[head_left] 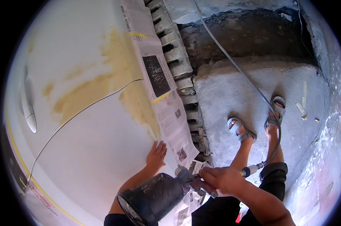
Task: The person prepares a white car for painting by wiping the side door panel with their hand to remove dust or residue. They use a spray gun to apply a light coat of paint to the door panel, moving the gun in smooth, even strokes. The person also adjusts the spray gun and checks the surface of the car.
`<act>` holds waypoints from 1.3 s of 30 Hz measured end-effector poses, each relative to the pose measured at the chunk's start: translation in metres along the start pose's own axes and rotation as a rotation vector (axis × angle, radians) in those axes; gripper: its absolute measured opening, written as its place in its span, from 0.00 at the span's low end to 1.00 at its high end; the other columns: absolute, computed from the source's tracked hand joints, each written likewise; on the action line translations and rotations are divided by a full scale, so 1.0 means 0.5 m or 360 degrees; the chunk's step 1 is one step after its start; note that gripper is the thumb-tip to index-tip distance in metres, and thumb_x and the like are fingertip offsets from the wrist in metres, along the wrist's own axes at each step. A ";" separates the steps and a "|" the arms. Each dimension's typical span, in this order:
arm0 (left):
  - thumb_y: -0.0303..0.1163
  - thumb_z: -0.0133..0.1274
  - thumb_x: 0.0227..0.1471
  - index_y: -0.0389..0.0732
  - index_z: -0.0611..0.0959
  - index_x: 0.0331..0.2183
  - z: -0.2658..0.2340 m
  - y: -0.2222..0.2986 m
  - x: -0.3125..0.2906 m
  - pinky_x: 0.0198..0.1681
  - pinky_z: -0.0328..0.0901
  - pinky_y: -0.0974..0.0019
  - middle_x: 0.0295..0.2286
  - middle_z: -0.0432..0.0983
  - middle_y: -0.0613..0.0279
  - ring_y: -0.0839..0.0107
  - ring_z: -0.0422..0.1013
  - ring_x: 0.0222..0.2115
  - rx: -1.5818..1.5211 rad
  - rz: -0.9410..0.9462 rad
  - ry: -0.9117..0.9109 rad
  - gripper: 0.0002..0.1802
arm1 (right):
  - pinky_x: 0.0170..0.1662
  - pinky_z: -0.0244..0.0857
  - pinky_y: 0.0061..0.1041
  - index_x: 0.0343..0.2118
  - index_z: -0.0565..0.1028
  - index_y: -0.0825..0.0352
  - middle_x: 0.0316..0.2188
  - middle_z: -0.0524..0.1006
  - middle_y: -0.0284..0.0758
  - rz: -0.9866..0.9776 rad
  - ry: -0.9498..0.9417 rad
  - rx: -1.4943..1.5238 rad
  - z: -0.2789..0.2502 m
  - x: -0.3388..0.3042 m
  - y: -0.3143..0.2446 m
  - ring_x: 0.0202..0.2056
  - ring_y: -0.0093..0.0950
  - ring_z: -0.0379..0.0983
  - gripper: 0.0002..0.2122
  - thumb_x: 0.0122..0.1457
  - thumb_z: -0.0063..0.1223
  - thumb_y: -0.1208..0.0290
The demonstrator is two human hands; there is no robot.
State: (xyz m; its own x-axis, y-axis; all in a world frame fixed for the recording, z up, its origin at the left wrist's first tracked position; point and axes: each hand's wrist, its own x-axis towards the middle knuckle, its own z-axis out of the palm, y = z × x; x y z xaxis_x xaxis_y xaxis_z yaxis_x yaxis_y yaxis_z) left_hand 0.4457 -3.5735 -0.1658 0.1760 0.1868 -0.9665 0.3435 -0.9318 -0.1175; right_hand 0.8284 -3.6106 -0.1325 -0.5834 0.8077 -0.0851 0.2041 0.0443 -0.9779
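Note:
My right hand [224, 180] is wrapped round a spray gun [202, 185]. A dark, stained paint cup [151, 197] sits on the gun, tilted toward the lower left. Behind my hand a coupling joins the gun to a grey air hose [280, 137]. My left hand [156, 155] lies with fingers stretched out on a white car body panel [102, 150], beside its papered edge. Just beyond those fingertips, tan patches [91, 90] spread over the white surface. Newspaper [170, 109], fixed with yellow tape [160, 98], runs along the panel's edge.
A door handle [29, 109] stands out at far left. Right of the newspaper runs a slotted drain grate [176, 56]. A dark sunken hollow [249, 41] opens in the concrete floor [223, 90] at the far side. My sandalled feet [241, 130] stand near the hose.

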 end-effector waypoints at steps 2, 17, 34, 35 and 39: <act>0.62 0.60 0.35 0.34 0.59 0.60 -0.063 -0.065 0.035 0.65 0.42 0.47 0.60 0.55 0.49 0.57 0.49 0.62 0.0098 -0.0091 -0.0167 0.59 | 0.25 0.70 0.29 0.43 0.69 0.66 0.38 0.76 0.34 0.0033 -0.0047 -0.0034 -0.005 0.004 0.003 0.27 0.30 0.77 0.18 0.51 0.58 0.65; 0.45 0.52 0.45 0.22 0.54 0.59 0.189 0.119 0.129 0.68 0.32 0.56 0.62 0.45 0.40 0.49 0.39 0.65 0.0159 -0.0719 0.0298 0.49 | 0.27 0.73 0.29 0.41 0.70 0.67 0.39 0.78 0.37 0.0001 -0.0059 0.0064 0.005 0.008 0.033 0.29 0.32 0.79 0.15 0.54 0.57 0.64; 0.33 0.37 0.57 0.41 0.61 0.61 0.239 0.437 -0.205 0.69 0.33 0.58 0.62 0.52 0.65 0.67 0.43 0.65 -0.0355 0.0010 -0.0192 0.29 | 0.30 0.70 0.36 0.51 0.64 0.64 0.47 0.73 0.34 -0.0117 -0.1080 -0.0137 0.035 -0.139 -0.012 0.31 0.36 0.77 0.27 0.46 0.60 0.72; 0.39 0.40 0.57 0.41 0.60 0.61 0.209 0.380 -0.168 0.69 0.33 0.57 0.62 0.52 0.65 0.67 0.43 0.65 -0.0268 -0.0073 -0.0140 0.32 | 0.29 0.70 0.36 0.51 0.64 0.65 0.47 0.73 0.35 -0.0112 -0.0997 -0.0100 0.053 -0.159 -0.005 0.31 0.37 0.77 0.27 0.46 0.60 0.72; 0.53 0.47 0.53 0.38 0.63 0.60 0.070 0.234 -0.029 0.68 0.32 0.53 0.63 0.51 0.59 0.64 0.42 0.65 0.0058 -0.0371 0.0076 0.40 | 0.30 0.71 0.35 0.49 0.66 0.66 0.46 0.74 0.37 -0.0071 -0.0790 -0.0019 0.127 -0.218 0.020 0.31 0.35 0.77 0.24 0.47 0.60 0.73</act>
State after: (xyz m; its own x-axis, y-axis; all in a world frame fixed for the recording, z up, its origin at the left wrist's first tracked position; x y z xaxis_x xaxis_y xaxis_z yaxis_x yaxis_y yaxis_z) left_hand 0.4512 -3.6963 -0.1738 0.1397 0.4121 -0.9004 0.3469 -0.8720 -0.3453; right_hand 0.8441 -3.7353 -0.1450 -0.8951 0.4275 -0.1265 0.1777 0.0818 -0.9807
